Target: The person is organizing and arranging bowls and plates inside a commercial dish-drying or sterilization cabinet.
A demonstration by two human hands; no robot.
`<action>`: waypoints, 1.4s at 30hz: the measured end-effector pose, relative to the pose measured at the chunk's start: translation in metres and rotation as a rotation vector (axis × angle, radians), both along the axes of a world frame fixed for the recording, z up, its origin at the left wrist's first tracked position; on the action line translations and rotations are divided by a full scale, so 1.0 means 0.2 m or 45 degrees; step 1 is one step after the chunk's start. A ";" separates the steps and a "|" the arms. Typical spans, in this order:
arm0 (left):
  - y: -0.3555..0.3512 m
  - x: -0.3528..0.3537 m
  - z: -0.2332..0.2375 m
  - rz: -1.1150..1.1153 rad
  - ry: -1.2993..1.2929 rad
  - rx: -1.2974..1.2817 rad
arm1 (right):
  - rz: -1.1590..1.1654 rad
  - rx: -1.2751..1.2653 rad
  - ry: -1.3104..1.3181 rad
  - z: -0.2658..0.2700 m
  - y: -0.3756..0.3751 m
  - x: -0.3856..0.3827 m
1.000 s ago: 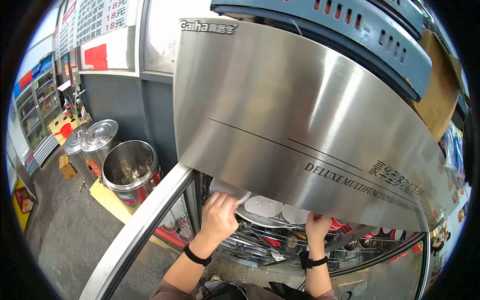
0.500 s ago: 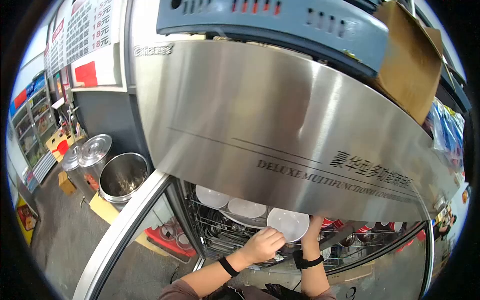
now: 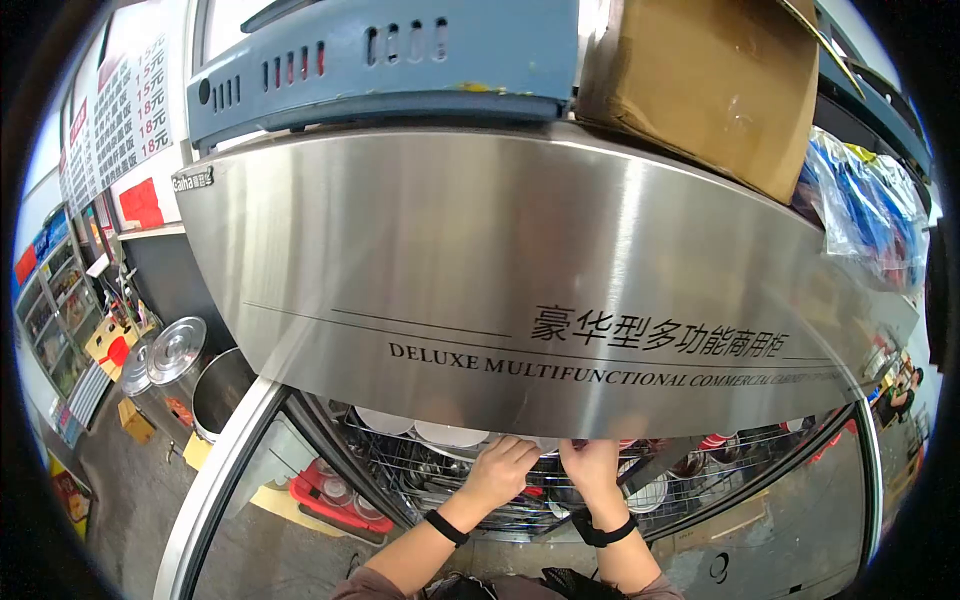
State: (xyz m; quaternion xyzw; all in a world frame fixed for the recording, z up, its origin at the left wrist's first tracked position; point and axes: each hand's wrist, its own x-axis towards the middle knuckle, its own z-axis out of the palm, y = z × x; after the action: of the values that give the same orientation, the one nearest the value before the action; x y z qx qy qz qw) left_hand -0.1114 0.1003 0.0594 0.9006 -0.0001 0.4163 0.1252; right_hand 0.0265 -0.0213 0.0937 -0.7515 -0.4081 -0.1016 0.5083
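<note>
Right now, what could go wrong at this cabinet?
The left hand and right hand are close to the white dishes, so a knock could chip one. The steel panel partly hides the right hand's fingers, so a poor grip might go unseen. Overhead, the plastic bag hangs over the panel's edge and could slip.

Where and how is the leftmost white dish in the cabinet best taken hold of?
Probably by the near rim of the white dish, coming from the front and low, beneath the steel panel. That rim faces the person, while the panel overhangs and hides the far side, so a grip from above looks blocked.
</note>
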 end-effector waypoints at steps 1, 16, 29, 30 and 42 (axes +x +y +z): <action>0.00 0.01 0.01 -0.002 0.025 -0.029 | -0.037 0.030 -0.125 -0.02 0.02 0.02; 0.00 -0.05 0.15 -0.073 -0.099 0.089 | -0.232 -0.158 -0.373 -0.18 0.10 0.09; 0.56 -0.57 0.23 0.885 0.113 -0.735 | -0.273 -0.126 -0.209 -0.16 0.07 0.01; 0.60 -0.55 0.20 0.889 0.085 -0.642 | -0.304 -0.195 -0.230 -0.15 0.07 0.01; 0.67 -0.39 0.14 0.856 -0.123 -0.433 | -0.243 0.037 -0.399 -0.19 0.09 0.05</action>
State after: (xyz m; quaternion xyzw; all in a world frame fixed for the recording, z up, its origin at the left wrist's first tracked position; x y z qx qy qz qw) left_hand -0.1903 0.2341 0.0882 0.7960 0.3585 0.4703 0.1292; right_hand 0.0369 -0.0023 0.0556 -0.7544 -0.4075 -0.2711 0.4373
